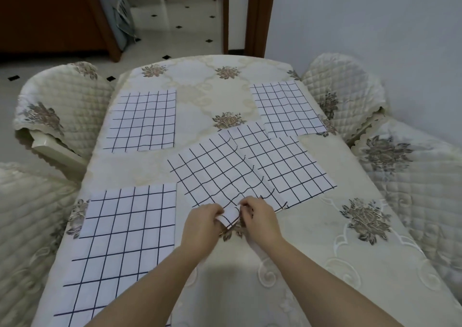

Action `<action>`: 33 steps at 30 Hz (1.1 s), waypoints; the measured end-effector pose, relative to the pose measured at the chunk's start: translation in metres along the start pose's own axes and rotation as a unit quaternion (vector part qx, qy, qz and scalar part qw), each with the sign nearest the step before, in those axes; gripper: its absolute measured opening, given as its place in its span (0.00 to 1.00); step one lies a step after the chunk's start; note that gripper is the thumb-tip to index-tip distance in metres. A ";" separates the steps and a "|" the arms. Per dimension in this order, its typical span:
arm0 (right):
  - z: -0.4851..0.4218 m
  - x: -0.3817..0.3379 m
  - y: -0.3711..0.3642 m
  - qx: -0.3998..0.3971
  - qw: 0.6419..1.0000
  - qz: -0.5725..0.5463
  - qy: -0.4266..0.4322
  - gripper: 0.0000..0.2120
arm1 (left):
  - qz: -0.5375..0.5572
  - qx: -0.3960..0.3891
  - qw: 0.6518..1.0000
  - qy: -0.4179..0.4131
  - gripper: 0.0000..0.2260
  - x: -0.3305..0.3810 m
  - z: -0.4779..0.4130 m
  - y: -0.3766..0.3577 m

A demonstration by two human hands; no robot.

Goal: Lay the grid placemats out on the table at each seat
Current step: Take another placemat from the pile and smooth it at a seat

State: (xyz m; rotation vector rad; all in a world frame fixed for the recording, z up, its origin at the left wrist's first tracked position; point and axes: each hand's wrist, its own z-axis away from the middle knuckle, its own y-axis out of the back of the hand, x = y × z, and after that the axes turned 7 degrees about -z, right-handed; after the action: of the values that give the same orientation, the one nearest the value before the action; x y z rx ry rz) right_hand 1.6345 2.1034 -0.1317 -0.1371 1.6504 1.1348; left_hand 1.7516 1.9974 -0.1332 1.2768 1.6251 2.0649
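White placemats with a dark grid lie on the cream floral tablecloth [312, 239]. One flat mat [143, 119] lies far left, one [287, 108] far right, one [120, 246] near left. In the middle two overlapping mats sit skewed: an upper one [215, 174] buckled along its right edge and a lower one [282, 161] under it. My left hand [203, 223] and my right hand [257, 215] both pinch the near corner of these middle mats, lifting it slightly off the cloth.
Quilted cream chairs stand around the table: far left [60, 106], near left [27, 226], far right [345, 94], near right [420, 181]. Beyond the table are a tiled floor, a wooden doorframe [257, 17] and a white wall.
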 end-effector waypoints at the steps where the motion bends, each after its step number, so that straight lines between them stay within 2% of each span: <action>1: 0.001 0.000 0.002 -0.023 1.000 0.004 0.004 0.11 | -0.006 0.009 1.000 -0.006 0.14 0.004 -0.003 0.004; 4: 0.007 0.001 0.004 -0.076 0.994 0.043 0.067 0.28 | 0.005 0.012 1.000 -0.028 0.13 0.024 -0.011 0.017; 5: 0.008 -0.002 0.004 -0.067 0.993 0.051 0.083 0.29 | 0.015 0.011 0.999 -0.035 0.15 0.031 -0.013 0.021; 8: 0.011 -0.012 0.014 0.007 0.996 0.019 0.085 0.21 | 0.022 0.003 0.997 -0.078 0.17 0.052 -0.019 0.029; 10: 0.013 -0.024 0.029 0.063 0.994 0.029 0.088 0.16 | 0.018 0.017 0.994 -0.102 0.12 0.062 -0.021 0.036; 13: 0.017 -0.038 0.058 0.127 0.991 -0.021 0.046 0.14 | -0.008 0.037 0.991 -0.126 0.07 0.068 -0.026 0.045; 19: 0.018 -0.059 0.114 0.159 0.977 -0.144 -0.003 0.10 | -0.028 0.016 0.992 -0.123 0.09 0.070 -0.030 0.080; 23: 0.026 -0.067 0.151 0.210 0.961 -0.182 0.002 0.09 | -0.061 0.011 0.992 -0.110 0.18 0.061 -0.031 0.105; 28: 0.042 -0.072 0.189 0.265 0.942 -0.204 0.001 0.04 | -0.088 0.031 0.991 -0.091 0.10 0.053 -0.033 0.133; 30: 0.047 -0.072 0.204 0.281 0.936 -0.212 -0.008 0.04 | -0.064 0.041 0.994 -0.083 0.08 0.053 -0.034 0.145; 33: 0.055 -0.073 0.224 0.306 0.929 -0.206 -0.019 0.10 | 0.043 0.050 0.995 -0.070 0.06 0.059 -0.035 0.161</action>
State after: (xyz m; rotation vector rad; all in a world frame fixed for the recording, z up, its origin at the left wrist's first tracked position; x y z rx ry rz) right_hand 1.5698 2.2320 0.0628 -0.0527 1.7605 0.2785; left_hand 1.7433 1.9527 0.0354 1.5130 1.6579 1.9138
